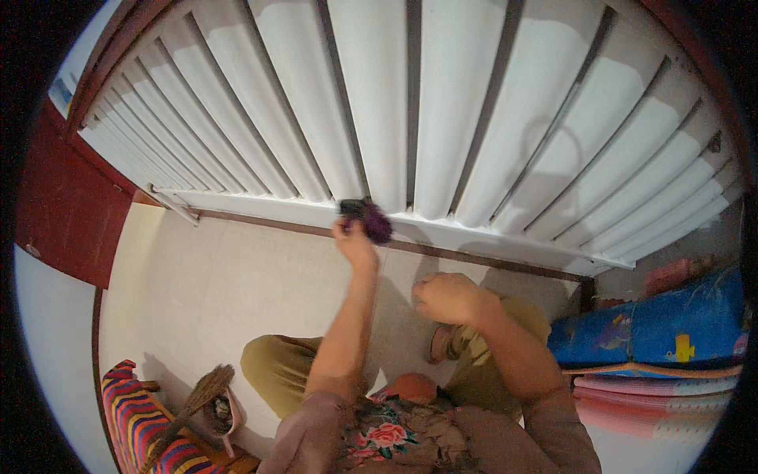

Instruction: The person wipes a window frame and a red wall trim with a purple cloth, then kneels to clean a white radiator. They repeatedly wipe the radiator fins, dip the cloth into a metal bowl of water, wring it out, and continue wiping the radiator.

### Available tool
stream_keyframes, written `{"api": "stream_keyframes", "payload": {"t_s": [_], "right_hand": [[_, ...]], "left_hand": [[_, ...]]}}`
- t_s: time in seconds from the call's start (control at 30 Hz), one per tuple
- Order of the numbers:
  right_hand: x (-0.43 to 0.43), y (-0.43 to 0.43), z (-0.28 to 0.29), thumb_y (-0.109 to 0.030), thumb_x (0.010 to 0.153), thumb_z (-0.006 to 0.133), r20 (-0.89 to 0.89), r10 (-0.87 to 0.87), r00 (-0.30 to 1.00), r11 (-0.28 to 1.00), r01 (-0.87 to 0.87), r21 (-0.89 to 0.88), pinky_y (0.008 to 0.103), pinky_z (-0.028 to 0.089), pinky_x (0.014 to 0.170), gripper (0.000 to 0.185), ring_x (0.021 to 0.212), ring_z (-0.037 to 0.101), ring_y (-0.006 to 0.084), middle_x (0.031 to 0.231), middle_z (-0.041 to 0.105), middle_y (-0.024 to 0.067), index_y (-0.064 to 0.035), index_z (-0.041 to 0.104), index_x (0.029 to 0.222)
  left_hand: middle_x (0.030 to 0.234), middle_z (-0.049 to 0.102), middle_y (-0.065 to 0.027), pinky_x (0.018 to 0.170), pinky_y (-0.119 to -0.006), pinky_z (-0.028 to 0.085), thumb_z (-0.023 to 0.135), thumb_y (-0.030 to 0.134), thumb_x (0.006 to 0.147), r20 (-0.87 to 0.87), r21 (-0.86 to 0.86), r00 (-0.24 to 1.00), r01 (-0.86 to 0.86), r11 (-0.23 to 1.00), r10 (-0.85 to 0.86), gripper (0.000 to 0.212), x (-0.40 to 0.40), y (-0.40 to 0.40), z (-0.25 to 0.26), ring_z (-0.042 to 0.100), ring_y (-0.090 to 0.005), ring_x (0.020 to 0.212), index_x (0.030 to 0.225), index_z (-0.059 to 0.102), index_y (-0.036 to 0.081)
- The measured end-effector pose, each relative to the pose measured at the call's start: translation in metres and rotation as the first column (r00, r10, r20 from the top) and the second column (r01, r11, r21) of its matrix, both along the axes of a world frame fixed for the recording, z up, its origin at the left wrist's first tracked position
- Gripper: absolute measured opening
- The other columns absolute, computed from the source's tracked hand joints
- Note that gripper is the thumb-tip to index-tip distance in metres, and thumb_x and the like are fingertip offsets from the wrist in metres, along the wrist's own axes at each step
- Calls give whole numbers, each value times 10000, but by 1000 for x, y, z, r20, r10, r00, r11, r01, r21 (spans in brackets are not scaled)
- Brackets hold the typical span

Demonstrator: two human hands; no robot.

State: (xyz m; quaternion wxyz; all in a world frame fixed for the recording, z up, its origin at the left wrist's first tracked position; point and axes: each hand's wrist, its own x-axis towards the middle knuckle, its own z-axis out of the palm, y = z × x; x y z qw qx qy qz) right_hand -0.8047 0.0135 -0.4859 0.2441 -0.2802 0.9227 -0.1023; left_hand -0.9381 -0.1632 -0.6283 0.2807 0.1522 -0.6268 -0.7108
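My left hand (pixel 357 240) is stretched forward and holds a brush with dark purple bristles (pixel 377 223); both are blurred. The brush touches or nearly touches the bottom rail of a white slatted panel (pixel 308 210), just under the slats. My right hand (pixel 450 296) is curled above my right knee, off the panel, and nothing shows in it; its palm side is hidden. White rounded slats (pixel 379 106) with dark gaps between them rise in front of me.
A straw broom (pixel 204 388) leans by a dustpan (pixel 234 409) and a striped cloth (pixel 133 397) at lower left. A blue printed cover (pixel 651 332) lies over folded pink cloths (pixel 628 394) at right. Left stands a dark red door (pixel 71 207).
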Motion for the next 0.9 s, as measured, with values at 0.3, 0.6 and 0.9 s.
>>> {"api": "stream_keyframes", "payload": {"t_s": [0.3, 0.6, 0.9], "right_hand": [[-8, 12, 10, -264, 896, 566, 11, 14, 1000, 1000, -14, 0, 470, 506, 871, 317, 1011, 626, 372, 1093, 635, 215, -4, 633, 1065], [83, 127, 35, -240, 963, 588, 256, -831, 494, 19, 485, -874, 288, 466, 753, 274, 816, 572, 137, 929, 636, 41, 6, 666, 1055], [223, 127, -161, -286, 1028, 481, 647, -736, 197, 80, 975, -207, 347, 449, 744, 329, 804, 567, 187, 865, 614, 73, -21, 675, 1042]], "left_hand": [[965, 581, -70, 770, -331, 500, 591, -33, 847, 44, 437, 967, 205, 876, -249, 187, 8, 34, 37, 564, -182, 851, 1010, 526, 32], [969, 584, -82, 766, -324, 505, 553, -51, 874, -66, 524, 985, 168, 835, -156, 190, 2, -1, 18, 580, -182, 842, 1046, 517, 19], [980, 579, -96, 730, -330, 529, 540, -19, 903, -62, 535, 997, -14, 844, 56, 177, -66, -126, 16, 599, -196, 837, 1069, 491, 19]]}}
